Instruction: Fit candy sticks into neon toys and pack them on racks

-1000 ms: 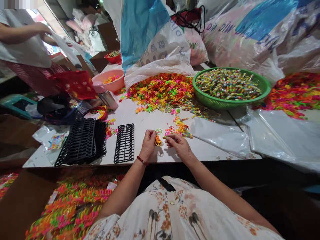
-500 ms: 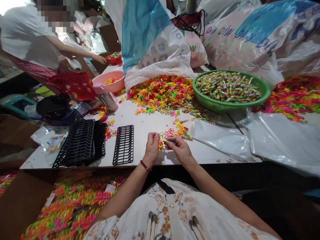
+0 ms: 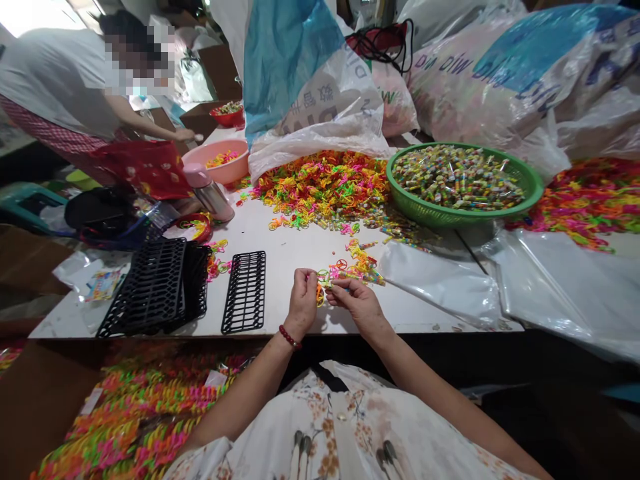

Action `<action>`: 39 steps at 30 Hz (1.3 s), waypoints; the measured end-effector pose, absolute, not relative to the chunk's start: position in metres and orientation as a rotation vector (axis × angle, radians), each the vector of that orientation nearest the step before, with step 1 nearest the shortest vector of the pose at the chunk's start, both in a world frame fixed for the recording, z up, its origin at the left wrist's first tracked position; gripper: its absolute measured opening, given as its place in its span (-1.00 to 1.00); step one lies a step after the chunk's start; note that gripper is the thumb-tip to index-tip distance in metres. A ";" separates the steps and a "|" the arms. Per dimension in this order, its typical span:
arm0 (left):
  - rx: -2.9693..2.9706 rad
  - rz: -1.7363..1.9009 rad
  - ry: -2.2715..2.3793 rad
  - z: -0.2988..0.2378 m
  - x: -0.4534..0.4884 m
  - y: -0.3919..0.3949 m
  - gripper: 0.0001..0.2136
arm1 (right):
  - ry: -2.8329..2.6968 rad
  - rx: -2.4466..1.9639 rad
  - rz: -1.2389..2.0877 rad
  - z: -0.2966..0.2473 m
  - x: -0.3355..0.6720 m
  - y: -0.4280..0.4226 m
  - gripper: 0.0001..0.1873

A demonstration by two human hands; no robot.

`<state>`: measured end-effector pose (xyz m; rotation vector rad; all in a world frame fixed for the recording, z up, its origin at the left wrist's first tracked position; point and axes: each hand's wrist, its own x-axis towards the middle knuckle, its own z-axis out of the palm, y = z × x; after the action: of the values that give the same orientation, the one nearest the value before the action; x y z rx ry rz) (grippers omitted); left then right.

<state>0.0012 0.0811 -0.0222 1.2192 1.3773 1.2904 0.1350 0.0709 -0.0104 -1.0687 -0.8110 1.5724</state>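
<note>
My left hand (image 3: pixel 302 301) is closed in a pinch on a small orange plastic ring piece (image 3: pixel 319 294) just above the near edge of the white table (image 3: pixel 295 243). My right hand (image 3: pixel 356 300) is pinched on a thin candy stick (image 3: pixel 334 287) that meets the orange piece; the two hands almost touch. A small scatter of coloured rings and sticks (image 3: pixel 360 263) lies just beyond my fingers. A black slotted tray (image 3: pixel 245 291) lies flat to the left of my left hand.
A big heap of neon plastic rings (image 3: pixel 325 183) spills from a bag. A green basket (image 3: pixel 531 175) holds wrapped candies. Stacked black trays (image 3: pixel 153 287), a pink bowl (image 3: pixel 227 175), clear bags (image 3: pixel 440 280) lie about. Another person (image 3: pixel 65 93) reaches over the far left corner.
My hands have drawn slightly nearer to me while still pinching the orange piece and stick. The person at the far left has leaned in over the table corner.
</note>
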 end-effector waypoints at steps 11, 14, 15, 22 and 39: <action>1.179 1.326 1.411 -0.019 0.007 0.077 -0.79 | -1.147 -1.128 1.379 -0.009 0.141 0.071 -0.69; 1.118 1.250 1.413 -0.020 0.003 0.082 -0.78 | -1.410 -1.123 1.241 -0.007 0.145 0.069 -0.80; 1.104 1.226 1.413 -0.020 0.002 0.083 -0.78 | -1.484 -1.124 1.193 -0.005 0.145 0.068 -0.83; 1.221 1.150 1.421 -0.025 -0.003 0.088 -0.76 | -1.711 -1.125 1.082 0.000 0.144 0.064 -0.82; 2.023 0.780 1.969 -0.031 -0.052 0.275 -0.59 | -2.451 -1.705 0.176 0.027 0.170 0.247 -0.68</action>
<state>-0.0523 0.2755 -0.0312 2.0233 1.9685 0.7802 0.1704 0.2474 0.0272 -1.7051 -2.4513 0.1759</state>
